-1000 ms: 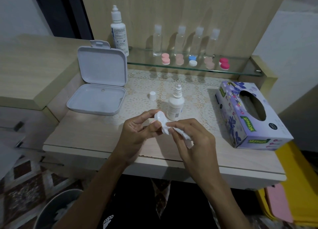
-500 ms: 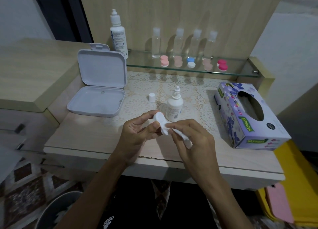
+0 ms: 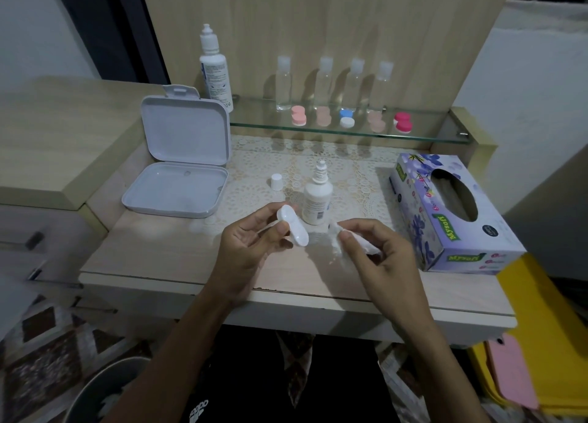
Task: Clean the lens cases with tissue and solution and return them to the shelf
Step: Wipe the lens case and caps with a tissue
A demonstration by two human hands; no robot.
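Stage: mid-clean, by my reading; one white case (image 3: 292,228) is off the shelf and in hand, with no lids on it
Left hand (image 3: 251,251): fingers and thumb curled round the case, holding it above the desk's front edge
Right hand (image 3: 375,257): pinching a crumpled tissue (image 3: 342,246), just beside the case but apart from it
Solution: small bottle (image 3: 316,204) stands uncapped mid-desk, its cap (image 3: 276,181) near it toward the back
Done: I judge the held case wetted or partly wiped; I cannot tell whether it is dry
Left: finish wiping, return this case to the shelf (image 3: 350,133); whether the shelf cases are already clean cannot be told
Cases on shelf: five in a row along the glass, namely pink, peach, blue-and-white, peach, magenta (image 3: 402,122)
Clear bottles: four, behind the cases along the shelf's back
Large bottle (image 3: 215,69): one, at the shelf's left end
White box (image 3: 181,168): one, lid up, at the desk's back left corner
Tissue box (image 3: 451,212): one, along the desk's right edge
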